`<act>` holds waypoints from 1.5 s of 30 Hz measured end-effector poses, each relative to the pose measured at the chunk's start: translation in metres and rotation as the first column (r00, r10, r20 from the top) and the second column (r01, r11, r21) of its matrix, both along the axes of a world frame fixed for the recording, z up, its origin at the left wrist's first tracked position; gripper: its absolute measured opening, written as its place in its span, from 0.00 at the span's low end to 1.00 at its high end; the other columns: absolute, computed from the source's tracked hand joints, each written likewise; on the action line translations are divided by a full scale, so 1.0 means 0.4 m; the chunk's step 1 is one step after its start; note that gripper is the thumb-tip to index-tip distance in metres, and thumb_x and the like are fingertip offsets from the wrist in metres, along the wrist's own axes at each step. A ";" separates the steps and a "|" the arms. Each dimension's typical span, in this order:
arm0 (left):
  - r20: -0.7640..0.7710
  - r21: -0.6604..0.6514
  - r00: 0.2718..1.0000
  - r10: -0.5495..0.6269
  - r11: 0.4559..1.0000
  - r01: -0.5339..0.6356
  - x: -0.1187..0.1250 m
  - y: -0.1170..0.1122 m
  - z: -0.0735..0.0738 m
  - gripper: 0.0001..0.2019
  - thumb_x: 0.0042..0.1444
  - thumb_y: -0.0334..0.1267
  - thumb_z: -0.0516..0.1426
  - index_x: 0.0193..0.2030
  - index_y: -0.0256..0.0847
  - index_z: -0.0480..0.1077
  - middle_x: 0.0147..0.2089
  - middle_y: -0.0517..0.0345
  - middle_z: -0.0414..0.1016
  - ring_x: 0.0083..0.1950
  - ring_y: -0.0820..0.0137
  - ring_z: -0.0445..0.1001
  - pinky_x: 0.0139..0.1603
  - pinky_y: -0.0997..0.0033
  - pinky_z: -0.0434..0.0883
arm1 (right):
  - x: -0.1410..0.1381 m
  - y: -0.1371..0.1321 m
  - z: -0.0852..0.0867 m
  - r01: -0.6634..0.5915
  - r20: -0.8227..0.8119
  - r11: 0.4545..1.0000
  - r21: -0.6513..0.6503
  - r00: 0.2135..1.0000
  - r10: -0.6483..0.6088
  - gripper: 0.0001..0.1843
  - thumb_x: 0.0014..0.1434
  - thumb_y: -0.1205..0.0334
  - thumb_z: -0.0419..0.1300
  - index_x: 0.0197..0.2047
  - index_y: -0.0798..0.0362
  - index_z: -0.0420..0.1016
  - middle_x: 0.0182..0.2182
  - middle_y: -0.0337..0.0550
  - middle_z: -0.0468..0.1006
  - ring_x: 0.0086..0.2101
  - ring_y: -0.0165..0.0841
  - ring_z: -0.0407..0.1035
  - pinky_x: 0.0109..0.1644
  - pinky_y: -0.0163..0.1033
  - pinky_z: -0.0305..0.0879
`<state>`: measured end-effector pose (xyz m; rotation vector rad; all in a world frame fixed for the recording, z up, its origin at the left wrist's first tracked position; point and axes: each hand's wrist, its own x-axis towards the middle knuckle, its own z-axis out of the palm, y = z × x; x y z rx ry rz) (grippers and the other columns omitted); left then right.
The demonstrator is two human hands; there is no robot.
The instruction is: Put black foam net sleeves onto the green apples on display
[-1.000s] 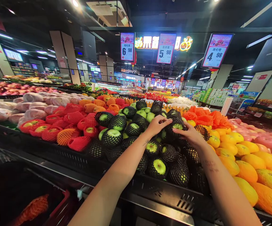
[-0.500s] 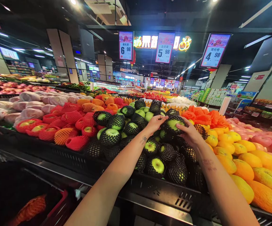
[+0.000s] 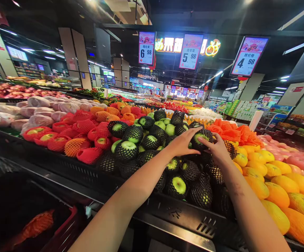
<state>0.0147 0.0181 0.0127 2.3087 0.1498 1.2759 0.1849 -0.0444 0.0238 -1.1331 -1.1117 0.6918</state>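
Observation:
A green apple (image 3: 197, 139) in a black foam net is between my two hands, above the front part of a heap of similar netted apples. My right hand (image 3: 217, 147) grips it from the right, with the thumb across its front. My left hand (image 3: 185, 142) cups its left side, fingers at the top edge and thumb low, spread wide around it. Just below my hands lie more netted green apples (image 3: 178, 184), some with the green top showing through the net.
Red-netted apples (image 3: 89, 154) are piled on the left, oranges (image 3: 278, 194) on the right. A black crate edge (image 3: 173, 211) runs along the front. At lower left is a dark basket with a red rim (image 3: 69, 217), holding something orange-netted. Price screens (image 3: 191, 52) hang overhead.
My left hand has opened from a pinch at the net's edge to a wider hold around the apple's left side. The apple stays in my right hand. The view has shifted slightly left.

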 end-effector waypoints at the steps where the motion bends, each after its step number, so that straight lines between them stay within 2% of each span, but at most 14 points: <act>1: 0.007 -0.037 1.000 0.010 0.999 -0.010 -0.001 0.000 0.002 0.39 0.45 0.37 0.70 0.64 0.49 0.64 0.70 0.48 0.64 0.72 0.51 0.61 0.74 0.47 0.54 | -0.001 0.000 0.000 -0.044 -0.011 0.999 -0.006 0.999 0.044 0.37 0.30 0.49 0.81 0.41 0.46 0.69 0.36 0.37 0.79 0.35 0.36 0.75 0.29 0.34 0.74; 3: 0.048 -0.128 0.998 0.047 0.991 -0.040 -0.005 0.003 0.006 0.36 0.44 0.37 0.71 0.62 0.49 0.67 0.68 0.48 0.67 0.70 0.50 0.64 0.73 0.48 0.55 | 0.003 0.002 0.001 -0.126 -0.064 0.992 0.013 0.990 0.126 0.35 0.30 0.48 0.81 0.39 0.44 0.69 0.36 0.34 0.78 0.35 0.34 0.75 0.30 0.34 0.74; 6: 0.132 -0.243 0.984 0.119 0.966 -0.084 -0.011 0.008 0.008 0.39 0.41 0.37 0.73 0.62 0.47 0.67 0.65 0.45 0.70 0.68 0.48 0.66 0.71 0.49 0.58 | 0.013 0.003 0.004 -0.211 -0.166 0.974 0.077 0.961 0.221 0.29 0.37 0.42 0.78 0.36 0.44 0.70 0.37 0.32 0.78 0.33 0.30 0.73 0.33 0.33 0.74; 13: 0.177 -0.185 0.976 0.126 0.978 -0.093 -0.010 -0.009 0.004 0.40 0.40 0.41 0.73 0.61 0.46 0.64 0.66 0.46 0.67 0.67 0.51 0.66 0.71 0.52 0.58 | 0.026 0.011 0.002 -0.187 -0.233 0.980 0.062 0.952 0.197 0.26 0.33 0.49 0.81 0.33 0.44 0.75 0.33 0.30 0.77 0.27 0.24 0.68 0.30 0.29 0.75; 16: 0.197 -0.245 0.967 0.160 0.963 -0.110 -0.007 -0.015 0.006 0.39 0.37 0.41 0.73 0.58 0.45 0.65 0.60 0.47 0.71 0.62 0.52 0.69 0.67 0.54 0.61 | 0.027 0.016 -0.001 -0.221 -0.258 0.975 0.027 0.941 0.220 0.25 0.33 0.51 0.81 0.32 0.45 0.75 0.31 0.30 0.78 0.25 0.23 0.69 0.30 0.28 0.75; 19: 0.253 -0.336 0.922 0.293 0.920 -0.200 -0.010 -0.002 0.008 0.39 0.37 0.41 0.73 0.57 0.46 0.63 0.55 0.50 0.72 0.59 0.54 0.71 0.64 0.56 0.63 | 0.025 0.011 0.001 -0.291 -0.236 0.957 -0.021 0.931 0.278 0.23 0.37 0.51 0.80 0.32 0.47 0.74 0.34 0.35 0.82 0.31 0.29 0.76 0.36 0.32 0.78; 22: 0.315 -0.450 0.757 0.572 0.792 -0.412 -0.022 0.027 0.006 0.39 0.41 0.44 0.71 0.58 0.46 0.59 0.56 0.47 0.71 0.60 0.52 0.71 0.62 0.56 0.63 | 0.021 0.001 0.004 -0.323 -0.178 0.945 -0.058 0.934 0.309 0.21 0.45 0.50 0.77 0.36 0.48 0.73 0.39 0.43 0.84 0.37 0.35 0.80 0.38 0.36 0.78; 25: 0.176 -0.549 0.573 0.801 0.563 -0.618 -0.040 0.056 -0.002 0.39 0.46 0.46 0.69 0.61 0.42 0.54 0.56 0.39 0.71 0.58 0.46 0.72 0.59 0.50 0.65 | 0.016 -0.006 0.008 -0.304 -0.152 0.951 -0.055 0.944 0.293 0.21 0.46 0.50 0.76 0.38 0.48 0.73 0.39 0.42 0.84 0.34 0.34 0.80 0.35 0.35 0.77; 27: 0.020 -0.516 0.530 0.848 0.462 -0.721 -0.047 0.067 -0.009 0.40 0.46 0.46 0.68 0.62 0.39 0.54 0.56 0.34 0.70 0.57 0.41 0.73 0.57 0.47 0.66 | 0.013 -0.007 0.010 -0.290 -0.148 0.956 -0.050 0.949 0.280 0.22 0.45 0.50 0.76 0.38 0.47 0.73 0.37 0.41 0.84 0.31 0.33 0.79 0.32 0.34 0.77; 32: -0.351 -0.263 0.441 0.826 0.365 -0.893 -0.037 0.071 -0.017 0.36 0.53 0.47 0.64 0.66 0.42 0.58 0.61 0.32 0.66 0.63 0.41 0.68 0.58 0.49 0.67 | 0.014 -0.006 0.013 -0.248 -0.148 0.968 -0.033 0.959 0.241 0.24 0.42 0.50 0.77 0.38 0.48 0.73 0.34 0.38 0.83 0.27 0.30 0.78 0.29 0.32 0.76; 36: -0.450 -0.151 0.401 0.798 0.374 -0.915 -0.029 0.071 -0.016 0.35 0.58 0.50 0.58 0.71 0.41 0.57 0.64 0.34 0.65 0.65 0.44 0.66 0.61 0.53 0.66 | 0.019 -0.005 0.013 -0.251 -0.139 0.968 -0.028 0.959 0.245 0.25 0.41 0.49 0.78 0.39 0.49 0.74 0.34 0.38 0.83 0.26 0.29 0.77 0.28 0.29 0.75; 40: -0.421 -0.154 0.410 0.809 0.382 -0.911 -0.029 0.081 -0.028 0.33 0.60 0.50 0.56 0.69 0.38 0.60 0.63 0.33 0.67 0.65 0.43 0.66 0.61 0.51 0.66 | 0.019 -0.005 0.012 -0.237 -0.134 0.971 -0.029 0.964 0.231 0.26 0.39 0.49 0.78 0.38 0.49 0.75 0.34 0.38 0.83 0.25 0.29 0.77 0.27 0.29 0.74; 43: -0.239 -0.164 0.420 0.876 0.390 -0.906 -0.025 0.089 -0.022 0.26 0.61 0.47 0.56 0.62 0.35 0.66 0.62 0.33 0.68 0.65 0.46 0.65 0.65 0.50 0.63 | 0.019 -0.003 0.012 -0.206 -0.118 0.979 0.003 0.972 0.205 0.26 0.39 0.48 0.78 0.38 0.50 0.75 0.32 0.38 0.82 0.24 0.28 0.76 0.26 0.29 0.73; 45: -0.031 -0.154 0.433 0.901 0.423 -0.893 -0.022 0.092 0.005 0.20 0.61 0.42 0.56 0.57 0.36 0.69 0.61 0.37 0.68 0.66 0.51 0.64 0.68 0.52 0.60 | 0.021 0.000 0.012 -0.168 -0.101 0.985 0.049 0.980 0.173 0.27 0.38 0.47 0.78 0.37 0.50 0.75 0.31 0.38 0.82 0.23 0.28 0.75 0.26 0.29 0.73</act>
